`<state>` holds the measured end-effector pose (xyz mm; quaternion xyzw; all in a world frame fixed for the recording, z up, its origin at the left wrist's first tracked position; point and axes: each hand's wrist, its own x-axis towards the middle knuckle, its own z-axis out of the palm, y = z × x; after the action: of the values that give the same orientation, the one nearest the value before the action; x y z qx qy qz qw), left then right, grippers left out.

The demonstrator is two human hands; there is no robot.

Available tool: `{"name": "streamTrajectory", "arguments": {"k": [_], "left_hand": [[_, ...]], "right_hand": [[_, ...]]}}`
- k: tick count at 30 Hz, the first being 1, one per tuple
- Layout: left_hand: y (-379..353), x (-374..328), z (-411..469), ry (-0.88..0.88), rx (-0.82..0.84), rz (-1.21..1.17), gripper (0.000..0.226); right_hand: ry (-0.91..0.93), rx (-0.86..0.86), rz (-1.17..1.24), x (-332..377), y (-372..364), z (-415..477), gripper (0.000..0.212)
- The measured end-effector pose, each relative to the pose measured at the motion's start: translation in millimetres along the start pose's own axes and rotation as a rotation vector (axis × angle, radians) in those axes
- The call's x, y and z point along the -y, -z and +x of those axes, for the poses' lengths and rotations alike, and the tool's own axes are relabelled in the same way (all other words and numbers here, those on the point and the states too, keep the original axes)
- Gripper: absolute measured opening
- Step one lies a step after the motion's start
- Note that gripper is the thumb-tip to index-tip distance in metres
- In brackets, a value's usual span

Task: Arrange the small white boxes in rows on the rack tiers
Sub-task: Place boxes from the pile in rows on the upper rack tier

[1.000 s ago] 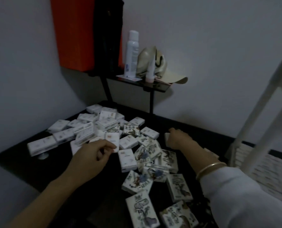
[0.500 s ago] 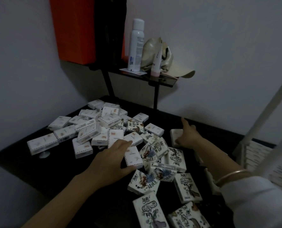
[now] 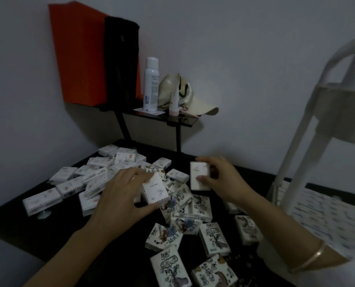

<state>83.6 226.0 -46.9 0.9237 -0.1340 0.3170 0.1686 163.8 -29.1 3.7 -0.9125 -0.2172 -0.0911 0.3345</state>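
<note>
**Two boxes in hand, rack off to the right**

Nearest the camera, picture-printed boxes lie loose on the black worktop. Just beyond them, the left hand pinches a plain white box, with the thumb beneath and the fingers curled over its far end. Its long axis runs away from the person, tilted upward. Slightly farther, the right hand grips a second box, held upright by its right edge. The white rack stands to the right of both, so the right hand is nearer its tiers, and the left would have to reach across. Other plain boxes lie piled at far left.
</note>
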Motion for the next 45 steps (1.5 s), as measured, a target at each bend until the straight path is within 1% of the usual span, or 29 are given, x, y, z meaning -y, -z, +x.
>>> {"name": "streamTrajectory", "arguments": {"k": [3,5,9,10,13,14,18,22,24,26,28,30,32,35,37,39,42,43,45], "left_hand": [[16,-24,14,-0.078,-0.082,-0.088,0.066],[27,-43,24,-0.142,-0.108,-0.14,0.062],[53,-77,45,-0.266,-0.154,-0.252,0.056],[61,-87,51,-0.297,-0.172,-0.283,0.054],[86,-118,69,-0.39,-0.226,-0.327,0.05],[94,-130,75,-0.433,-0.243,-0.323,0.049],[119,-174,104,-0.589,-0.282,-0.296,0.046],[129,-214,132,-0.729,-0.294,-0.244,0.043],[132,-232,147,-0.789,-0.299,-0.19,0.04],[133,-250,163,-0.814,-0.273,-0.208,0.039],[133,-268,181,-0.835,-0.248,-0.24,0.044],[130,-285,199,-0.862,-0.231,-0.25,0.051],[125,-303,218,-0.887,-0.21,-0.25,0.061],[114,-329,245,-0.888,-0.179,-0.183,0.081],[106,-345,261,-0.864,-0.151,-0.138,0.09],[99,-361,273,-0.831,-0.11,-0.121,0.089],[94,-381,288,-0.787,-0.017,-0.173,0.079],[94,-387,294,-0.766,0.037,-0.203,0.078],[95,-399,307,-0.705,0.194,-0.289,0.078]], "right_hand": [[0.076,-0.025,0.183,23,26,-23,0.038],[0.109,-0.023,0.316,40,48,-41,0.035],[0.101,-0.099,0.469,64,99,-76,0.033],[0.1,-0.127,0.475,67,112,-85,0.036],[0.142,-0.189,0.401,78,152,-112,0.054],[0.17,-0.206,0.368,83,164,-120,0.056],[0.247,-0.35,0.315,98,213,-149,0.043],[0.192,-0.518,0.27,94,261,-164,0.05],[0.152,-0.592,0.258,87,283,-169,0.044],[0.107,-0.634,0.223,79,304,-173,0.037],[0.057,-0.662,0.098,72,322,-177,0.046],[0.013,-0.676,-0.039,62,338,-179,0.046],[-0.038,-0.684,-0.069,49,353,-176,0.041],[-0.13,-0.716,-0.08,30,376,-168,0.032],[-0.182,-0.71,-0.102,20,389,-162,0.031],[-0.223,-0.678,-0.135,12,401,-154,0.03],[-0.296,-0.603,-0.257,5,415,-140,0.028],[-0.324,-0.581,-0.286,3,419,-136,0.028],[-0.367,-0.533,-0.285,-3,423,-128,0.029]]}}
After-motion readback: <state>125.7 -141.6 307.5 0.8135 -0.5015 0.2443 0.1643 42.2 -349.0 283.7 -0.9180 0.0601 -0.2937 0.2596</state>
